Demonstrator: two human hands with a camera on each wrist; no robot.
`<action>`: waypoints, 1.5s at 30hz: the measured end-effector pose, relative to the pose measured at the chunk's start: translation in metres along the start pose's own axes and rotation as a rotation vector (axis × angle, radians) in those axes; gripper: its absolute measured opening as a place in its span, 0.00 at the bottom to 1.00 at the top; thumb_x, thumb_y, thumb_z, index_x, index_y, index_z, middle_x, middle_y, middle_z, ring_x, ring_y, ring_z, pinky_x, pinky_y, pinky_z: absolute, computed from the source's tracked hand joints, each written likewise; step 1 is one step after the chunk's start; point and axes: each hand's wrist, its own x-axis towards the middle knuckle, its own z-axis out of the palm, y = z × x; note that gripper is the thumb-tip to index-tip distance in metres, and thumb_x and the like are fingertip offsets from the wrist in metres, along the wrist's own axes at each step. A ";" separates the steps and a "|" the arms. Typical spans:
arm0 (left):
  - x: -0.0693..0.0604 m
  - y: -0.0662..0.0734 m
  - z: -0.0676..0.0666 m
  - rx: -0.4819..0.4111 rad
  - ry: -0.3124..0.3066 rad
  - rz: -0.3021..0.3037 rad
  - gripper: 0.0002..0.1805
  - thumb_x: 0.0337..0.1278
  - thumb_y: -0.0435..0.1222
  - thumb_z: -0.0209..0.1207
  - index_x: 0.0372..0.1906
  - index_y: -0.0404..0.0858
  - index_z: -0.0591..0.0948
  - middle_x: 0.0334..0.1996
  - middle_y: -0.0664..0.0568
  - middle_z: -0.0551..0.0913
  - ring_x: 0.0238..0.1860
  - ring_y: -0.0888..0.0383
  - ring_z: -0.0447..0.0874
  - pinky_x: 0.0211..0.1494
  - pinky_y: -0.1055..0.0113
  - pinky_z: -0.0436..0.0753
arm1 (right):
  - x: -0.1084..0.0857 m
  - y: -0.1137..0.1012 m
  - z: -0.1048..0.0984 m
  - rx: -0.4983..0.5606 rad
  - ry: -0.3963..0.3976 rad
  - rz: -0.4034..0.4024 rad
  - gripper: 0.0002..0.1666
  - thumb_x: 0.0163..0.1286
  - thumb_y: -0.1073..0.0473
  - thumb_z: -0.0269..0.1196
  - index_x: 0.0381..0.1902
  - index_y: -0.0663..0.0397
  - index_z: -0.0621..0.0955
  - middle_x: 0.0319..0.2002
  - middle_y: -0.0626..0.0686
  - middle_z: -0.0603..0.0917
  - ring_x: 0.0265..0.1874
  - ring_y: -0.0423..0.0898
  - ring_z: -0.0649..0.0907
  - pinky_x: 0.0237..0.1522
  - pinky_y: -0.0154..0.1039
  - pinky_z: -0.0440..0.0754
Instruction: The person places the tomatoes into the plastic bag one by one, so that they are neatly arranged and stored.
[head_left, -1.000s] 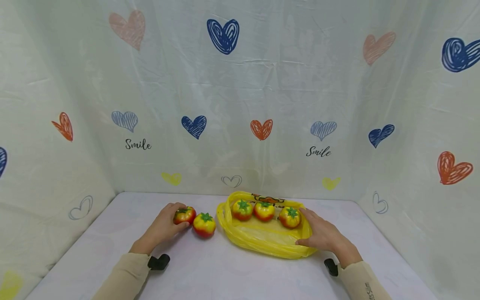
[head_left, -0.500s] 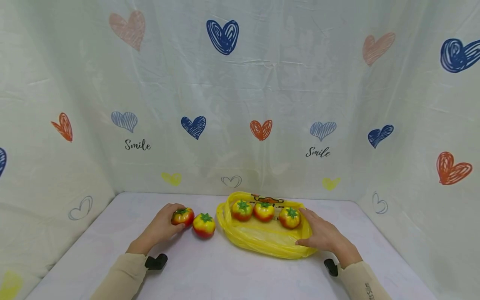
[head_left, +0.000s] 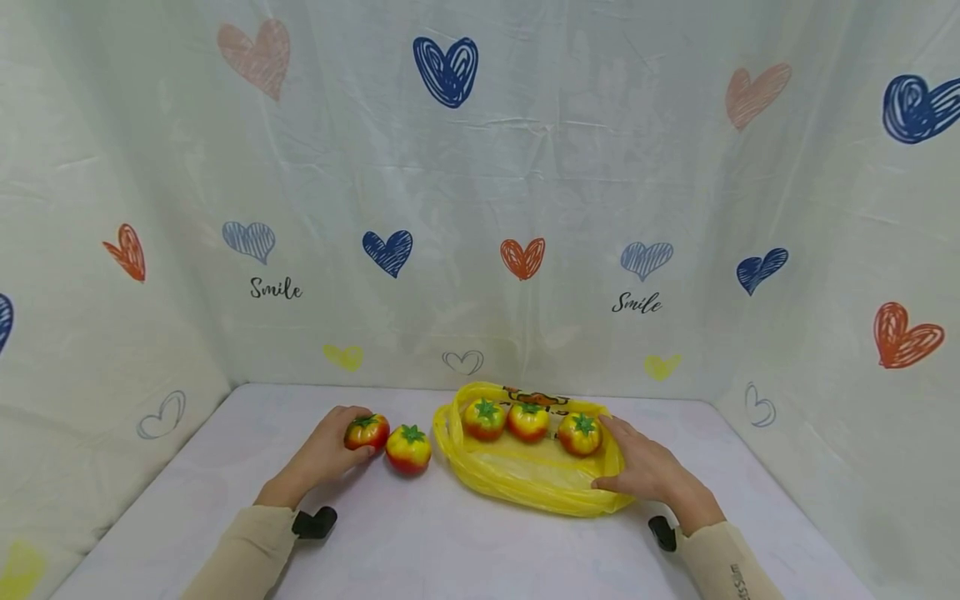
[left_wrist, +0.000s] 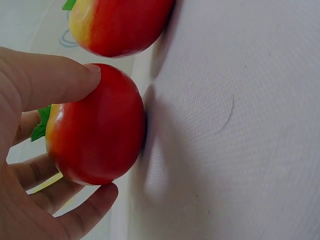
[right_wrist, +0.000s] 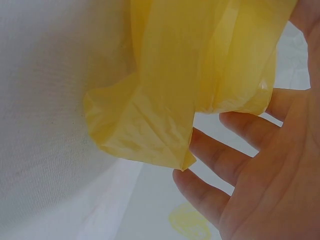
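Observation:
In the head view my left hand (head_left: 327,450) holds a red-and-yellow toy tomato (head_left: 366,433) with a green leafy top. The left wrist view shows the thumb on one side of this tomato (left_wrist: 100,130) and fingers on the other, low over the table. A second tomato (head_left: 408,451) stands just to its right. My right hand (head_left: 647,467) rests against the right side of an opened yellow plastic bag (head_left: 525,490). In the right wrist view its fingers are spread and fairly straight, touching the bag's outside (right_wrist: 165,100). Inside the bag sit three more tomatoes (head_left: 528,423).
The white tabletop (head_left: 465,558) spreads in front of the bag and between the forearms. A white curtain (head_left: 480,183) printed with hearts and "Smile" encloses the table at the back and sides. A black wrist device (head_left: 315,523) sits at the left cuff.
My left hand and its tomato have shifted slightly left, leaving a little more space from the second tomato's top. The right hand, the bag and the tomatoes in it look unchanged.

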 end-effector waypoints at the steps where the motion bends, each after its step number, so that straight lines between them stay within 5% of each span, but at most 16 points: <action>1: 0.000 0.000 0.000 -0.002 0.001 0.001 0.29 0.51 0.33 0.67 0.59 0.35 0.72 0.54 0.39 0.71 0.54 0.42 0.71 0.60 0.41 0.70 | 0.000 0.000 0.000 -0.001 0.001 0.001 0.64 0.45 0.35 0.73 0.74 0.50 0.57 0.72 0.61 0.58 0.66 0.63 0.64 0.60 0.66 0.64; 26: 0.000 0.000 0.002 -0.009 0.026 -0.009 0.28 0.49 0.31 0.67 0.57 0.34 0.73 0.53 0.39 0.71 0.54 0.42 0.71 0.59 0.42 0.72 | 0.002 0.001 0.000 0.007 -0.003 -0.013 0.64 0.45 0.34 0.73 0.74 0.50 0.57 0.72 0.60 0.58 0.66 0.63 0.64 0.60 0.65 0.64; 45: 0.000 0.005 -0.008 -0.035 0.103 0.040 0.28 0.52 0.33 0.66 0.60 0.34 0.71 0.55 0.39 0.68 0.55 0.41 0.69 0.59 0.42 0.71 | 0.002 0.002 0.001 0.013 -0.004 -0.011 0.64 0.45 0.34 0.72 0.74 0.50 0.56 0.72 0.61 0.58 0.66 0.63 0.64 0.60 0.66 0.64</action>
